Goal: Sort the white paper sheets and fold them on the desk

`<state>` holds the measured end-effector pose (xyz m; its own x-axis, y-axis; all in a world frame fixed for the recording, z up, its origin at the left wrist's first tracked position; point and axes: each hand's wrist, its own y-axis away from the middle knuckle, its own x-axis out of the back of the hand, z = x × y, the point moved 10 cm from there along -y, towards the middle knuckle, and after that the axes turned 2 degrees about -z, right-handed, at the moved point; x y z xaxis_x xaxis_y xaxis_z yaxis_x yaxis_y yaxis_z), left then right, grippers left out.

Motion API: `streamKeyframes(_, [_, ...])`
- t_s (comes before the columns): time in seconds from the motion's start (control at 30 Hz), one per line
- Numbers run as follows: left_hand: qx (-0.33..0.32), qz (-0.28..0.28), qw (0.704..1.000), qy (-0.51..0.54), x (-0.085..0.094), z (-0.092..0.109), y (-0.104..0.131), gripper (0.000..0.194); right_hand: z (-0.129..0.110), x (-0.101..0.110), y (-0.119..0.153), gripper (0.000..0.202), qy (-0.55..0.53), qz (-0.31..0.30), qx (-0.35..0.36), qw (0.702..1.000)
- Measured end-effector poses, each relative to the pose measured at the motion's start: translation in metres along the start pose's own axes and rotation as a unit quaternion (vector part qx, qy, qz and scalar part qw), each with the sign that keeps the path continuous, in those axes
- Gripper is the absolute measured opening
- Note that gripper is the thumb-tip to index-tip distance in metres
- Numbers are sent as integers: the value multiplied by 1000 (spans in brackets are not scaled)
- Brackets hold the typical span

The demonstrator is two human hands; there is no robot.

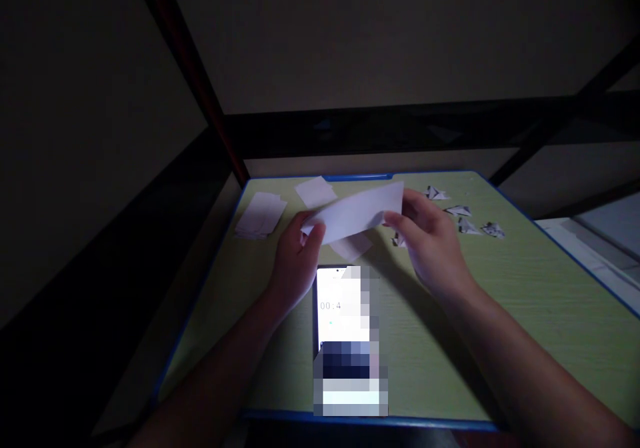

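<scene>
A white sheet of paper [357, 213] is held up above the table between both hands, slightly curved. My left hand [296, 261] pinches its left end, thumb in front. At the right end, my right hand [435, 245] grips the sheet between thumb and fingers; part of those fingers is hidden behind the paper. Below the held sheet lies another piece of paper [353, 245], partly covered from view. A small folded paper piece [399, 240] sits near my right thumb, mostly hidden by the hand.
A green table [520, 315] with a blue edge carries a stack of paper [261, 215] at left and more sheets [316, 192] at the back. Several folded paper pieces [469, 226] lie at right. A lit phone [345, 315], partly pixelated, lies in front. Papers [565, 235] are beyond the right edge.
</scene>
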<state>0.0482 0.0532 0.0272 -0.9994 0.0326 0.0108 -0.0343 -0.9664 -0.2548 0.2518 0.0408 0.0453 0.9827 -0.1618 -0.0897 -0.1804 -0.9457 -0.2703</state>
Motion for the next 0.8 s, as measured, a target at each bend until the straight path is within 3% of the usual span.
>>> streamKeyframes(0.1, [-44,-4,996,-75,3,3,0,15,-6,-5,3,41,80,-9,49,995])
streamKeyframes(0.3, [-53,-17,998,-44,3,1,-3,16,7,-22,7,25,32,-39,26,998])
streamKeyframes(0.4, [-57,19,997,-46,19,3,-12,14,8,-9,-1,28,48,-14,22,998])
streamKeyframes(0.47, [-64,73,993,-66,39,3,-19,11,4,-3,-6,30,143,-9,35,989])
streamKeyframes(0.53, [-73,132,985,-85,60,4,-24,10,7,-11,-8,33,319,-48,40,946])
streamKeyframes(0.6, [-81,195,973,-97,83,5,-27,13,18,-28,-4,41,491,-112,43,863])
streamKeyframes(0.7, [-132,270,946,-122,110,17,-23,20,36,-47,4,53,633,-172,47,753])
streamKeyframes(0.77, [-173,306,921,-166,122,30,-18,23,44,-51,6,55,666,-187,39,721])
streamKeyframes(0.8, [-189,318,909,-190,126,37,-15,23,48,-50,5,55,667,-190,32,720])
